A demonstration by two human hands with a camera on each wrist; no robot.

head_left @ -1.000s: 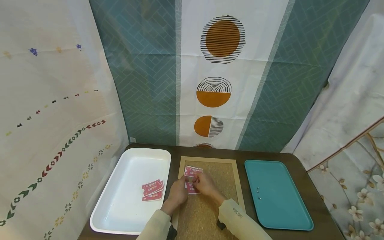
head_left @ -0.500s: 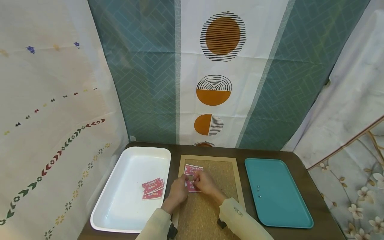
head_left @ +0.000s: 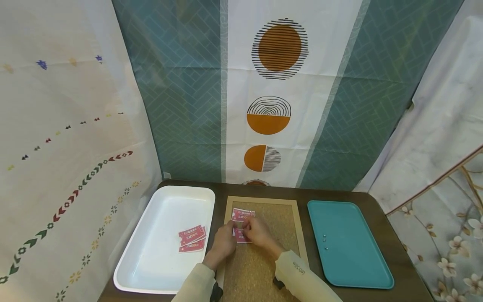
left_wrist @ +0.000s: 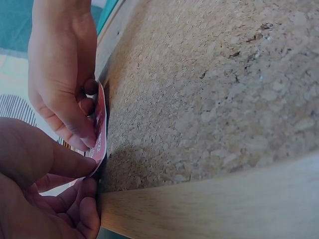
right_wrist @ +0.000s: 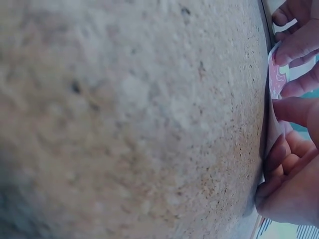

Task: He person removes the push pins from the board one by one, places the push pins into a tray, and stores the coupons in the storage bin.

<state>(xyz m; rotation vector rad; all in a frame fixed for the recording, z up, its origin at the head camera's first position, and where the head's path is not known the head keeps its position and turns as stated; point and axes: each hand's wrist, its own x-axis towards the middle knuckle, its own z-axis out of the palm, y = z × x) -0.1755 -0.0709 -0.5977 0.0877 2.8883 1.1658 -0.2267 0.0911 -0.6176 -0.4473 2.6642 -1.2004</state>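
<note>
Both hands meet over the upper left of a cork board (head_left: 264,268), at a red paper coupon (head_left: 241,236) with white lettering. My left hand (head_left: 224,241) pinches the coupon's left end between thumb and curled fingers, close to the wooden frame (left_wrist: 209,194). On the other side, my right hand (head_left: 260,233) pinches the same coupon (right_wrist: 275,74), thumb on its face. The paper bows slightly and stands close over the cork. Directly above, a second red coupon (head_left: 241,214) lies on the board, partly covered by fingers.
To the left, a white tray (head_left: 143,274) holds several red coupons (head_left: 192,239) in a loose overlapping pile. A teal tray (head_left: 358,256) on the right carries three small silvery beads or pins (head_left: 324,240). Everything stands on a dark table (head_left: 405,268) against hung cloths.
Both hands stay at the coupon with only tiny finger shifts. The whole view bobs slightly; trays and the other coupons keep their places.
</note>
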